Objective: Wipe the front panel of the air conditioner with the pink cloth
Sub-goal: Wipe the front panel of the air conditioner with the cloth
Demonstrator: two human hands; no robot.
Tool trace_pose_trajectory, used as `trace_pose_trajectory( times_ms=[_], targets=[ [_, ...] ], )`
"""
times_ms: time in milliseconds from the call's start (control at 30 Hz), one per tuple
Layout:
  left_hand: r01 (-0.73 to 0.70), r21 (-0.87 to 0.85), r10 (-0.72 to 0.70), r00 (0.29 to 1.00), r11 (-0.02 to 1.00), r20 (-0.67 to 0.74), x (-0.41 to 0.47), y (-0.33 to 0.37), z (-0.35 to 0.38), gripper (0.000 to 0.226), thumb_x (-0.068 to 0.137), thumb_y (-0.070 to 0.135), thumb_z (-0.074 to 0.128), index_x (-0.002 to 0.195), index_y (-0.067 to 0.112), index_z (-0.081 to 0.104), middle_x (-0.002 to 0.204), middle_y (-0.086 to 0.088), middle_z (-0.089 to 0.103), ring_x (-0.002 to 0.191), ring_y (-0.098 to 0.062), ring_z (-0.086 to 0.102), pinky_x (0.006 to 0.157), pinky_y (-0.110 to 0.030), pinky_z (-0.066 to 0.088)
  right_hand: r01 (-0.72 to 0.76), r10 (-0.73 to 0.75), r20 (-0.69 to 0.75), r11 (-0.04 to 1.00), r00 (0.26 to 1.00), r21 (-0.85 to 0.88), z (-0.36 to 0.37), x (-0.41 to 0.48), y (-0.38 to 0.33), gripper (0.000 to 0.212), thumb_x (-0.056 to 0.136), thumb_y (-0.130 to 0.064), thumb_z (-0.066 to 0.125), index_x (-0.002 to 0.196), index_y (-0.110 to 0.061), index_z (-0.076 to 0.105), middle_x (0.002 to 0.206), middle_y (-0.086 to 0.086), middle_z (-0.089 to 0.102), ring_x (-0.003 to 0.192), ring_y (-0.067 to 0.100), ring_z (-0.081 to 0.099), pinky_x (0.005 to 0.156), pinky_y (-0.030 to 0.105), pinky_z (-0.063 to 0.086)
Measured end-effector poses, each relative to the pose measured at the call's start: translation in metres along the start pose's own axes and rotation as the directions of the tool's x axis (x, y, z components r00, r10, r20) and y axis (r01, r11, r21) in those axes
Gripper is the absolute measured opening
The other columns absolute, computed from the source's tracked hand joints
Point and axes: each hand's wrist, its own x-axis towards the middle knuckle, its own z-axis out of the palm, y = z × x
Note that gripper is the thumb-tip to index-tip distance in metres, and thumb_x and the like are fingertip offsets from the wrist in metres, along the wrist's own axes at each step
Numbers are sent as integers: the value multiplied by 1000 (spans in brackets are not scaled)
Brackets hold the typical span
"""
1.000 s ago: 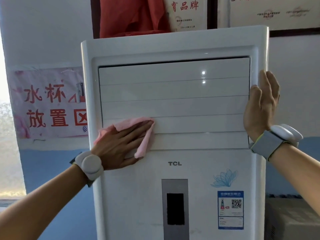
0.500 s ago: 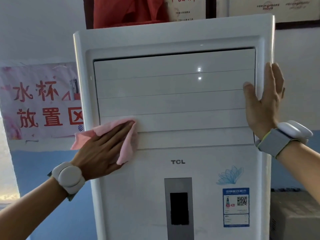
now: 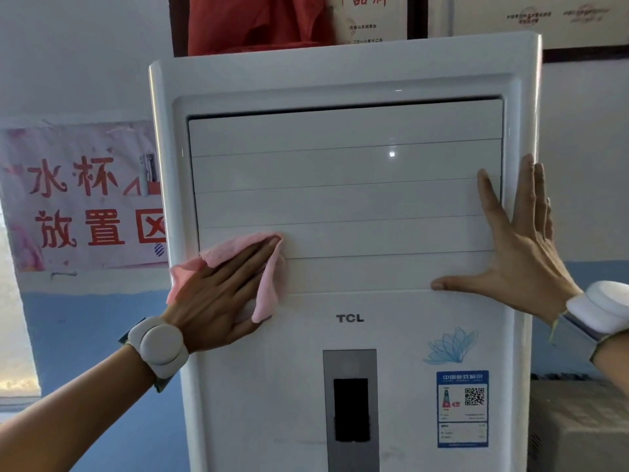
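Observation:
A white floor-standing TCL air conditioner [image 3: 347,199] fills the middle of the view, its louvred front panel shut. My left hand [image 3: 218,294] lies flat on the pink cloth [image 3: 269,284] and presses it against the lower left louvres. The cloth sticks out above the fingers and past the panel's left edge. My right hand [image 3: 520,250] rests flat on the panel's right side, fingers spread upward, thumb pointing left along the bottom louvre. It holds nothing.
A pink poster [image 3: 85,199] with red characters hangs on the wall to the left. Red fabric [image 3: 258,22] and framed certificates [image 3: 371,18] hang behind the unit's top. A grey box [image 3: 578,430] stands at the lower right beside the unit.
My left hand and the cloth slid left to the panel's edge, then a little back right. My right hand shifted from the unit's right edge onto the front louvres, with fingers and thumb spread.

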Motion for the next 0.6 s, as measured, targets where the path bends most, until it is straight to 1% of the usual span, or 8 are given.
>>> trace_pose_trajectory(
  times_ms=[167,233,300,367,433,467,567,600],
  targets=[
    [-16,-10,17,1000,1000,10,-5,0,1,75,94,51,35,149,4,14,154,-17,25,145,-31,25,117,-42,25,11,-11,21,1000,1000,-29,-1,0,-1,137,35,-80,59,142,-35,-14,153,9,-27,139,30,-27,112,55,-4],
    [-10,-45,11,1000,999,21,-2,2,-1,75,94,50,38,149,4,15,154,-17,25,146,-28,24,113,-44,33,12,-11,17,999,1000,-29,-1,0,-2,137,35,-80,59,142,-35,-13,154,8,-26,140,30,-26,111,55,-3],
    [-4,-92,6,1000,996,24,11,10,-4,74,93,48,42,148,4,18,155,-14,23,146,-26,23,103,-43,46,6,-6,7,1000,1000,-23,-1,-1,-2,137,34,-79,60,143,-34,-11,154,7,-23,140,29,-24,111,54,-2],
    [-45,-141,44,999,989,-12,32,24,-5,68,94,46,41,146,4,29,155,-11,23,144,-23,26,96,-41,52,5,-5,1,1000,1000,-19,0,-1,-3,137,34,-79,60,143,-34,-10,155,6,-21,141,29,-23,110,55,-2],
    [-99,-178,95,995,979,-33,49,36,-3,63,94,47,39,142,5,39,154,-9,23,143,-22,27,98,-42,51,2,-2,-2,1000,1000,-21,0,-1,-2,138,33,-79,59,143,-33,-9,155,6,-20,141,29,-22,110,56,-1],
    [-115,-178,114,993,977,-15,53,37,-3,62,94,48,38,141,6,40,154,-8,22,143,-21,27,100,-43,49,0,-1,-5,1000,1000,-24,-1,-1,-2,138,33,-80,59,144,-32,-8,155,7,-19,141,28,-22,111,57,0],
    [-88,-118,93,995,989,42,32,16,-5,63,95,48,35,141,5,38,155,-10,17,145,-20,22,94,-45,52,4,-4,-15,1000,1000,-22,0,-2,0,138,34,-80,59,144,-31,-8,156,8,-18,142,28,-21,111,57,2],
    [-59,-93,62,997,994,37,21,8,-5,64,95,47,33,143,3,35,155,-13,19,146,-21,21,96,-45,50,3,-4,-19,1000,1000,-19,0,-2,0,138,34,-81,59,144,-31,-8,156,8,-17,142,28,-20,112,56,2]
  ],
)
